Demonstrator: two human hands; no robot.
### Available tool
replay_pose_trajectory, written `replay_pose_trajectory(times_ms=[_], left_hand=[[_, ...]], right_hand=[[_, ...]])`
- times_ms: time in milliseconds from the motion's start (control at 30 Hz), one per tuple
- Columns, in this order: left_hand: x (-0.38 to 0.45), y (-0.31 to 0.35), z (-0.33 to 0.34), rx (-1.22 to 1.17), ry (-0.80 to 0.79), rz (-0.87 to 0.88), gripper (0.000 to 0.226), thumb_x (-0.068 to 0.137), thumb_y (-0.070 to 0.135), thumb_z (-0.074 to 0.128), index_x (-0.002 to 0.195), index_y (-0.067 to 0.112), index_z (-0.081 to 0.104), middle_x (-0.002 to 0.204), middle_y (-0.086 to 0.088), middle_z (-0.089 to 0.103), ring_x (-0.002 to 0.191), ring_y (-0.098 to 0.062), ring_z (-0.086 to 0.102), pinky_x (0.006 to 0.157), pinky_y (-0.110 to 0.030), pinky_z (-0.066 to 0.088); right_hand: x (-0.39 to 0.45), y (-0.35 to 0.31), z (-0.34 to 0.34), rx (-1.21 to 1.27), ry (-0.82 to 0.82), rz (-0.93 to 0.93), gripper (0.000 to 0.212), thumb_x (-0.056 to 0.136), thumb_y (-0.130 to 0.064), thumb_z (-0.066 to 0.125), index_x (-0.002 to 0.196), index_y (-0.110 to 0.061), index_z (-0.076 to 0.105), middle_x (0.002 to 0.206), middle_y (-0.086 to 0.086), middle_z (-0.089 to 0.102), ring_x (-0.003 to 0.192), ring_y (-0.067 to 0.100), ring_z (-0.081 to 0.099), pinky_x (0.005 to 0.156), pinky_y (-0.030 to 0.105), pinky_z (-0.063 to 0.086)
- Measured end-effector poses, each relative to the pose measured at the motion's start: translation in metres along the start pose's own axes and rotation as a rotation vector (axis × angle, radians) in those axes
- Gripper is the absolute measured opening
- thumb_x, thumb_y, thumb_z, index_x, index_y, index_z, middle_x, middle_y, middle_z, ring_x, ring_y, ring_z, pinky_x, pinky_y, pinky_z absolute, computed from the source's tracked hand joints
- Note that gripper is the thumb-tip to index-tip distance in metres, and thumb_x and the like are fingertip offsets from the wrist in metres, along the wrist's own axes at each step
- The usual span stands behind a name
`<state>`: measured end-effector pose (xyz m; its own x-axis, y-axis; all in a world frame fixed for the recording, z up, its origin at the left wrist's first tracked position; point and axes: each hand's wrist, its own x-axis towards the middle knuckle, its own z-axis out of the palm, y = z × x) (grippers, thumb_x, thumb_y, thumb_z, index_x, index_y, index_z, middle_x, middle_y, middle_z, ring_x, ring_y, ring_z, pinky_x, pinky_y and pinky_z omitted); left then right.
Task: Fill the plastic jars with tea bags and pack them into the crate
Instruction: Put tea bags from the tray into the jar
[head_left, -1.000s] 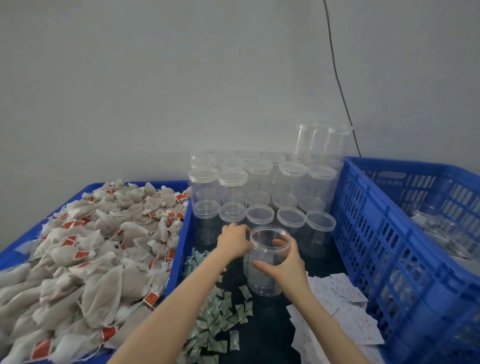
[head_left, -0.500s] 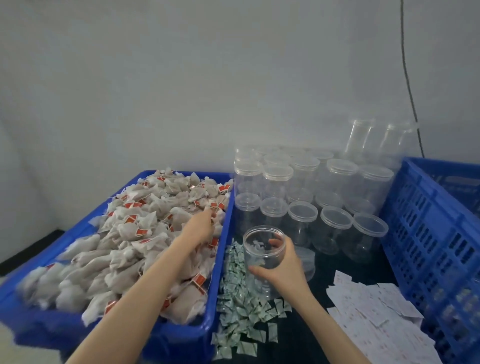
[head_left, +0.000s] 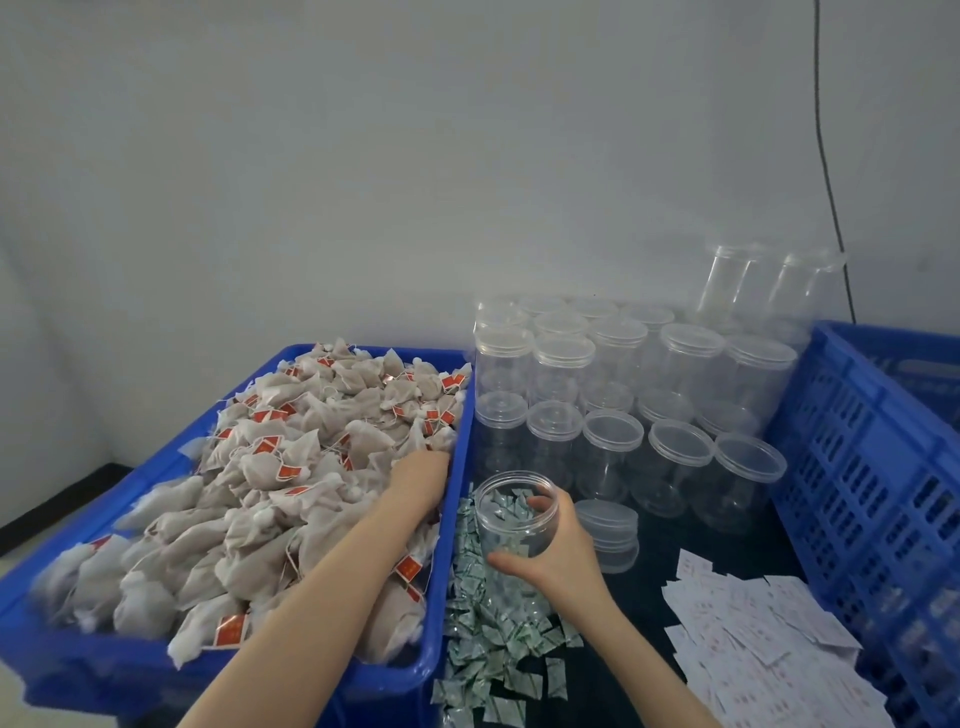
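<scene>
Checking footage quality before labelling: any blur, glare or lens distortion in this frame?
Head view: wide-angle bending at the edges; soft blur on the tea bags at lower left; faint reflections on the clear jars; even, dim lighting without hard shadows.

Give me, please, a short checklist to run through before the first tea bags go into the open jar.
1. Open jar has no lid on: ok.
2. Right hand grips the jar upright: ok.
3. Left hand is on the tea bags in the blue tub: ok.
4. Left hand has a bag gripped: cannot tell.
5. Removed lid lies beside the jar: ok.
</scene>
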<state>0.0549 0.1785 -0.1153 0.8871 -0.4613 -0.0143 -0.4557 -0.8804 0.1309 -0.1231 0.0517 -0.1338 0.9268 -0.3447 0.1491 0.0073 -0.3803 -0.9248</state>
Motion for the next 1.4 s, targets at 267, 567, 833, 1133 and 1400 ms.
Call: replay_pose_trajectory(times_ms=[267, 567, 833, 1133, 1400], left_hand=[[-0.001, -0.001, -0.002, -0.043, 0.115, -0.048, 0.022, 0.097, 0.012, 0.041, 0.116, 0.016, 0.052, 0.128, -0.012, 0.056, 0.091, -0.021, 0.062, 0.073, -0.034, 0.053], [-0.019, 0.001, -0.041, -0.961, 0.514, -0.024, 0.011, 0.097, 0.024, 0.053, 0.105, 0.017, 0.056, 0.087, 0.004, 0.065, 0.073, -0.006, 0.064, 0.06, -0.016, 0.048], [-0.041, 0.025, -0.052, -1.365, 0.008, 0.339, 0.008, 0.09, 0.009, 0.061, 0.096, 0.015, 0.061, 0.089, 0.0, 0.074, 0.081, -0.017, 0.072, 0.065, -0.02, 0.055], [-0.039, 0.021, -0.05, -1.121, -0.063, 0.474, 0.018, 0.089, 0.005, 0.059, 0.089, 0.02, 0.068, 0.089, 0.004, 0.071, 0.085, -0.009, 0.066, 0.073, -0.019, 0.053], [0.01, -0.01, -0.005, -0.251, 0.171, -0.017, 0.047, 0.09, 0.012, 0.057, 0.135, 0.015, 0.045, 0.138, -0.005, 0.048, 0.125, -0.022, 0.046, 0.099, -0.036, 0.046]], right_hand=[[0.002, 0.0, 0.002, 0.002, 0.003, 0.013, 0.089, 0.058, -0.034, 0.093, 0.128, -0.038, 0.038, 0.117, -0.025, 0.052, 0.104, -0.015, 0.049, 0.075, 0.001, 0.039], [0.012, -0.001, 0.006, 0.031, 0.009, 0.041, 0.093, 0.058, -0.034, 0.092, 0.132, -0.037, 0.036, 0.122, -0.019, 0.051, 0.109, -0.002, 0.052, 0.079, 0.009, 0.039], [0.019, -0.006, 0.011, 0.047, 0.008, 0.04, 0.09, 0.055, -0.032, 0.092, 0.127, -0.038, 0.038, 0.117, -0.02, 0.054, 0.107, -0.003, 0.054, 0.077, 0.01, 0.042], [0.019, -0.006, 0.013, 0.031, 0.029, 0.028, 0.088, 0.056, -0.031, 0.092, 0.125, -0.039, 0.039, 0.118, -0.02, 0.053, 0.106, -0.004, 0.052, 0.076, 0.009, 0.041], [0.017, -0.002, 0.012, 0.029, 0.033, 0.042, 0.091, 0.059, -0.03, 0.092, 0.132, -0.033, 0.039, 0.124, -0.017, 0.051, 0.111, 0.003, 0.051, 0.081, 0.011, 0.037]])
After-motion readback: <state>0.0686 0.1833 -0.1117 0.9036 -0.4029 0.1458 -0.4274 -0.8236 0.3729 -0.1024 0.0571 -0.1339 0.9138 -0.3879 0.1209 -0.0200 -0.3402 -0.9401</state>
